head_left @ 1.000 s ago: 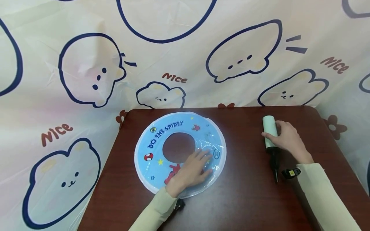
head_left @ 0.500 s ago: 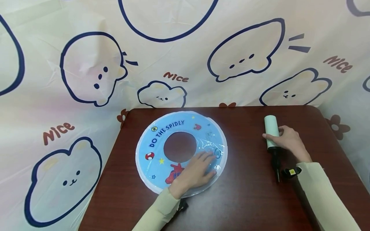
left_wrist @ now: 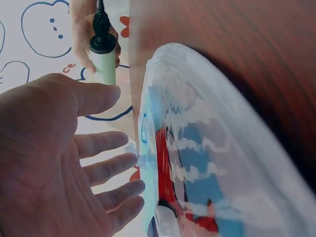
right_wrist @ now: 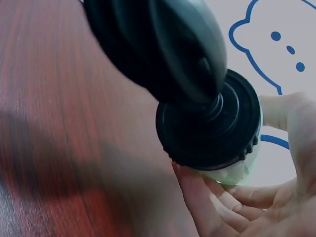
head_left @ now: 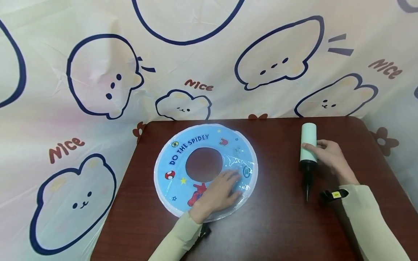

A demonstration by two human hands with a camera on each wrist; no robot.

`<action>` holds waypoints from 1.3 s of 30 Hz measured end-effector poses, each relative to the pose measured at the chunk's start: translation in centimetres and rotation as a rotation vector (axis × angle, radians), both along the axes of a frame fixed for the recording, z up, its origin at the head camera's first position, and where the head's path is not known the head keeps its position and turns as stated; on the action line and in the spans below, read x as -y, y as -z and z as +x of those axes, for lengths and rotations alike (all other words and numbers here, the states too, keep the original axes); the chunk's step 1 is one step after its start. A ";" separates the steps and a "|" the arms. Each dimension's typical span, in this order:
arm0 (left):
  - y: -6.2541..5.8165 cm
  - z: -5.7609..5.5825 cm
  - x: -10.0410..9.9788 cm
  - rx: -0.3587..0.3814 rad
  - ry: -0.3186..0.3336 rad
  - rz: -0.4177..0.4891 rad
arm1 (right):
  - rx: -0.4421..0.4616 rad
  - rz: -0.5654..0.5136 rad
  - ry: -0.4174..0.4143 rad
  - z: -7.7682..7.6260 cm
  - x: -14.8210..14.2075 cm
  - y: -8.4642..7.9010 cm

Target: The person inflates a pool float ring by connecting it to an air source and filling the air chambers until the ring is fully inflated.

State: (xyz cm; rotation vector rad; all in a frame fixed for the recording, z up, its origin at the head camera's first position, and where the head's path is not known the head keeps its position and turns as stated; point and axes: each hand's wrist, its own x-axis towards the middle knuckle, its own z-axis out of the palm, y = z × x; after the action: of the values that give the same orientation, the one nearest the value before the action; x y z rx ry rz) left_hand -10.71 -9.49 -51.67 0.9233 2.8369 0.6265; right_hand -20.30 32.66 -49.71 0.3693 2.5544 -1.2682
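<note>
A blue inflatable swim ring with a white edge and "DO THE SPIDEY" lettering lies on the table. My left hand is over its lower right part, fingers spread. In the left wrist view those fingers are nearly straight, their tips at the ring's surface, by a small clear valve. On the right, my right hand grips a hand pump with a pale green barrel and a black tapered nozzle end pointing toward me. The right wrist view shows the black cap close up, fingers curled round the barrel behind it.
The dark wood table ends at a far edge against a white curtain printed with cartoon animals. Bare tabletop lies between the ring and the pump. A small black device is strapped at each wrist.
My right hand has raised the pump slightly and turned it, so its nozzle end swings a little left. The left hand stays over the ring, with only a slight shift.
</note>
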 end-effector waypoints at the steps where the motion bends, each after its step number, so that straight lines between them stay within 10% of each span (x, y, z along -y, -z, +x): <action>1: 0.0 0.0 0.1 -0.001 -0.002 0.006 | -0.004 -0.005 -0.002 0.0 0.1 -0.2; 19: 0.6 -0.1 1.2 0.060 -0.046 -0.075 | -0.063 -0.191 0.002 0.1 1.3 -1.0; 39: 0.8 -0.4 0.9 0.061 -0.029 -0.114 | -0.183 -0.771 0.042 1.4 2.2 -1.9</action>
State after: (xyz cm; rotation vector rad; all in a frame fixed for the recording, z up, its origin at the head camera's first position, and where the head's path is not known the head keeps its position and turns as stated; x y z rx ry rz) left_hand -11.11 -10.44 -52.50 0.8314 2.8028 0.4817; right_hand -18.86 30.43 -47.77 0.1399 1.9625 -2.2329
